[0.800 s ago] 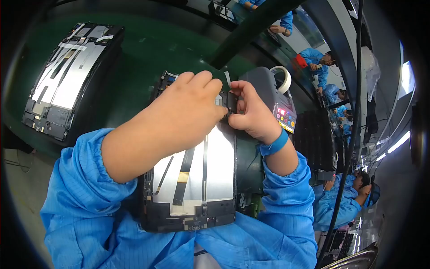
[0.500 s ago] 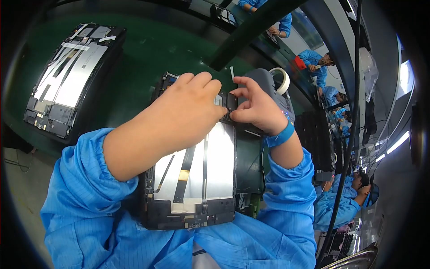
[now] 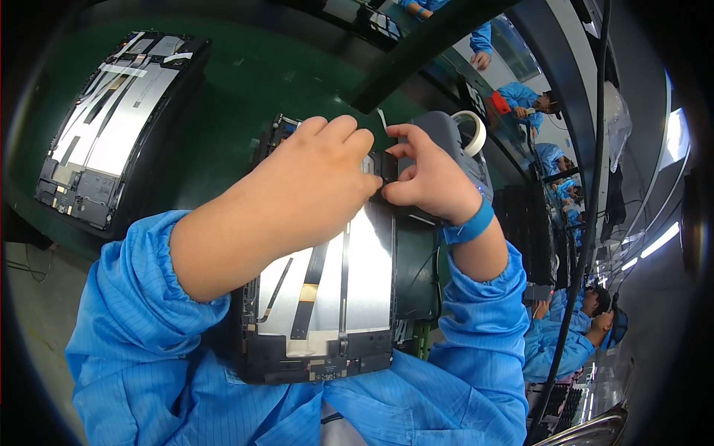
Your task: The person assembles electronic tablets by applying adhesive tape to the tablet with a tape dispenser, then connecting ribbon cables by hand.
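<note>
An opened tablet [image 3: 368,275] lies in front of me, its silver inner plate, dark ribbon cables and black end parts exposed. My left hand [image 3: 320,171] reaches over its far half with curled fingers, thumb tip pressed by a small black part [image 3: 384,167] at the far right corner. Whatever those fingers pinch is hidden behind the hand. From the right, my right hand [image 3: 431,175], with a blue wristband, has its thumb and fingers closed on the edge of that black part. The thumb tips of both hands nearly meet there.
More opened tablets [image 3: 111,134] are stacked at the left on the green table [image 3: 253,74]. Beyond my right hand stand a grey device [image 3: 435,137] and a roll of white tape [image 3: 470,134]. A dark bar [image 3: 416,59] crosses above. People in blue work along the right.
Both hands stay at the tablet's far right corner with almost the same grip. The whole view shifts slightly. A co-worker's hand at the top has moved.
</note>
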Action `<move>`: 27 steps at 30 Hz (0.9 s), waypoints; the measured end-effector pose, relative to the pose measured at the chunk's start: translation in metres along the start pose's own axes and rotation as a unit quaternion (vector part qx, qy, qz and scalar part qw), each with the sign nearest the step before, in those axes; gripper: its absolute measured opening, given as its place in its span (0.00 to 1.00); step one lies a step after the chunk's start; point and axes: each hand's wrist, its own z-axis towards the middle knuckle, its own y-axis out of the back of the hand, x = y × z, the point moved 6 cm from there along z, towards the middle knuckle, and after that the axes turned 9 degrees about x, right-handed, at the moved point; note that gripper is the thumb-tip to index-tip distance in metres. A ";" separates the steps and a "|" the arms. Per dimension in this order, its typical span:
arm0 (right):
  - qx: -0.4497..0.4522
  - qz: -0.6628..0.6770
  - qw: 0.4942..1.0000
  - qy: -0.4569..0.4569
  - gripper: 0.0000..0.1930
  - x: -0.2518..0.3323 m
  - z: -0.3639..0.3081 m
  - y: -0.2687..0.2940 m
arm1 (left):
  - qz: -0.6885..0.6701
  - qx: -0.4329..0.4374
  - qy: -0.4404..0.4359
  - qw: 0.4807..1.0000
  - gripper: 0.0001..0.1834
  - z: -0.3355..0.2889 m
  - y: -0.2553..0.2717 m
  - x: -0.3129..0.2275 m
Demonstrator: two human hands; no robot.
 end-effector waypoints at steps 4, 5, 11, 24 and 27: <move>-0.005 -0.024 1.000 -0.002 0.41 0.002 0.000 0.000 | 0.001 -0.011 0.000 1.000 0.11 0.000 0.000 0.000; -0.003 -0.037 0.999 -0.004 0.41 0.003 0.000 -0.001 | 0.007 -0.007 0.000 1.000 0.11 0.000 -0.001 0.000; -0.027 -0.022 0.999 0.014 0.43 0.003 0.003 -0.011 | 0.020 0.015 0.009 1.000 0.11 0.002 -0.001 0.001; -0.204 0.156 0.936 0.240 0.26 -0.028 -0.068 -0.048 | -0.022 -0.031 -0.022 0.999 0.13 0.004 0.005 -0.004; -0.219 0.074 0.942 0.244 0.36 -0.026 -0.075 -0.052 | -0.029 -0.011 -0.025 0.999 0.14 0.011 0.006 -0.004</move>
